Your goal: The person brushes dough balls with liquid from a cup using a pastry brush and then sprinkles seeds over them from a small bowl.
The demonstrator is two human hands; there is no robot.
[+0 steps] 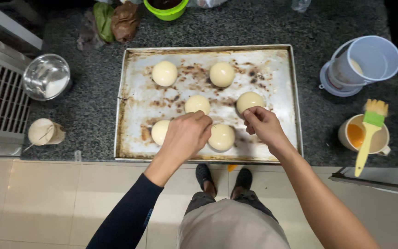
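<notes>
Now, dough balls: I count six pale, smooth, round dough balls (221, 74) on the baking tray (272, 60), two at the far side, two in the middle, two near me.
Left hand: my left hand (185, 136) hovers over the near row, knuckles up, fingers curled in and pinched together; it partly covers the near-left ball (159, 132), and I cannot tell whether anything sits between the fingertips.
Right hand: my right hand (262, 123) has thumb and forefinger pinched just at the near edge of the middle-right ball (249, 101); what they nip, if anything, is too small to see.
Tray: a rectangular metal sheet, dull and blotched with brown burnt stains, lying on a speckled dark granite counter (93, 101).
Left of the tray: a shiny steel bowl (47, 77) and a small cream-coloured cup (45, 132).
Right of the tray: a clear plastic jug (367, 62), tipped toward me, and a mug of orange liquid (356, 136) with a green-collared brush (370, 129) resting across it.
Far edge: a lime-green bowl (166, 11) beside crumpled green and brown bags (116, 20).
</notes>
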